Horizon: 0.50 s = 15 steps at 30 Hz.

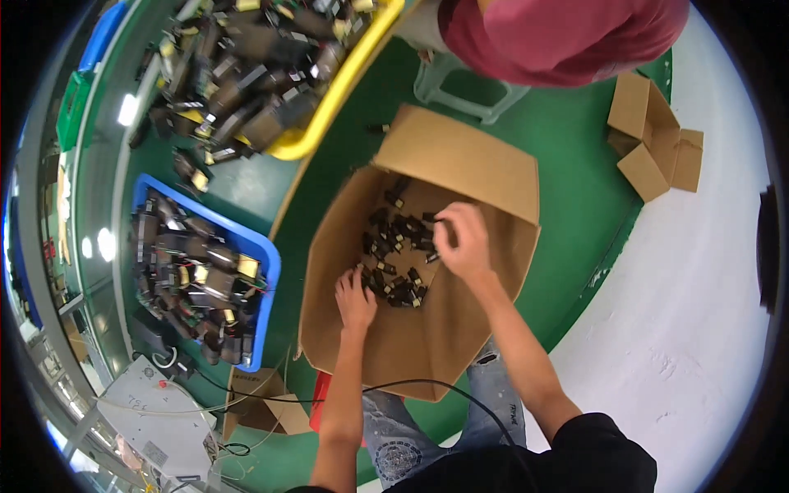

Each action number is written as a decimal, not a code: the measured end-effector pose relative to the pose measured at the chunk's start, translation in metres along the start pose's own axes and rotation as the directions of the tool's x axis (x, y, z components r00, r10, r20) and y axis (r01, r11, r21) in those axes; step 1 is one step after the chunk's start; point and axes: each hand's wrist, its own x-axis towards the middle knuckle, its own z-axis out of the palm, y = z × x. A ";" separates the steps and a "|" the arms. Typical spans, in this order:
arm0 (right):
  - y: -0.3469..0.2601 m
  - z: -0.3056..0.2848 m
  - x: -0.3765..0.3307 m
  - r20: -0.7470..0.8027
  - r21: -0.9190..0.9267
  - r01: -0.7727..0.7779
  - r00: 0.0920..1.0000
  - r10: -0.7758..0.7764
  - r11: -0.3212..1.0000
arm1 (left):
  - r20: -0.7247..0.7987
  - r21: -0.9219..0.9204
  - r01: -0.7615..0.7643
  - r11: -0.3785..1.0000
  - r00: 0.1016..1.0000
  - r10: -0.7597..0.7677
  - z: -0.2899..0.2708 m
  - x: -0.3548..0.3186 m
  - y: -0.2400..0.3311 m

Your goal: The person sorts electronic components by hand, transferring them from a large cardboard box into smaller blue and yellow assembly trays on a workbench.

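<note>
A large open cardboard box [460, 156] stands between my knees, with a loose pile of small black parts with pale ends [399, 234] on its bottom. My right hand [466, 242] is inside the box at the right of the pile. Its fingers are curled, and a small black part [429, 218] shows at the fingertips. At the left of the pile, beside the box wall, is my left hand [355, 301]. Its fingers are apart and reach the edge of the parts; nothing shows in its grasp, though its fingertips are partly hidden.
Left of the box, a blue bin [272, 271] and a yellow bin [337, 99] full of dark parts stand on a bench. A grey stool [485, 107] and a person in a red top [559, 41] are beyond the box. A black cable [411, 381] crosses above my lap.
</note>
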 end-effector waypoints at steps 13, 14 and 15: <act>0.305 0.231 -0.193 0.422 -0.513 -0.540 0.519 0.743 0.668 | 0.372 0.179 -0.332 0.926 0.894 0.249 0.247 0.221 -0.071; 0.324 0.236 -0.189 0.414 -0.526 -0.537 0.516 0.750 0.660 | 0.369 0.171 -0.352 0.920 0.889 0.271 0.267 0.235 -0.056; 0.331 0.247 -0.190 0.405 -0.493 -0.486 0.607 0.684 0.722 | 0.385 0.209 -0.351 0.913 0.887 0.253 0.284 0.250 -0.057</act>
